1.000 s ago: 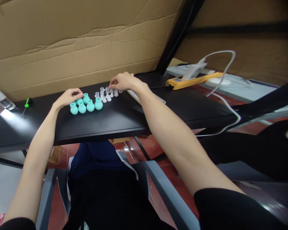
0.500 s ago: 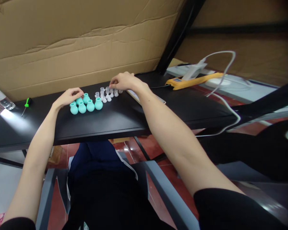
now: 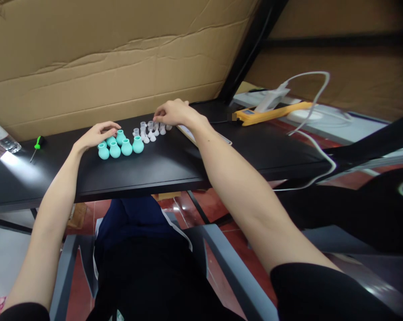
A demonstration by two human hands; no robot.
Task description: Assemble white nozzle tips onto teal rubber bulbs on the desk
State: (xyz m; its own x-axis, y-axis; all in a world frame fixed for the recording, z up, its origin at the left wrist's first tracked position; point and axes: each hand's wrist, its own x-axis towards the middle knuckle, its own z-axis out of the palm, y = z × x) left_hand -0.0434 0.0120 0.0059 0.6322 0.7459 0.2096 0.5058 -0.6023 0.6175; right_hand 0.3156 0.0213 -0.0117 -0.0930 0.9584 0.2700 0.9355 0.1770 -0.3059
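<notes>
Several teal bulb-shaped pieces (image 3: 121, 146) stand in a cluster on the black table (image 3: 174, 160). My left hand (image 3: 96, 135) rests curled at the cluster's left end, its fingertips on the teal pieces at the back. Right of them stand several small clear white plastic pieces (image 3: 148, 132) in rows. My right hand (image 3: 172, 113) is bent over the far right end of those rows, fingertips pinched together on one of the clear pieces.
A cardboard sheet (image 3: 104, 58) backs the table. A green-handled screwdriver (image 3: 36, 145) and a plastic bottle (image 3: 0, 136) lie at the far left. A yellow tool (image 3: 271, 112) with white cables (image 3: 313, 98) sits at the right. A flat white item (image 3: 191, 133) lies under my right wrist.
Almost nothing has changed: both hands stay at the pieces, with only a slight shift of the fingers.
</notes>
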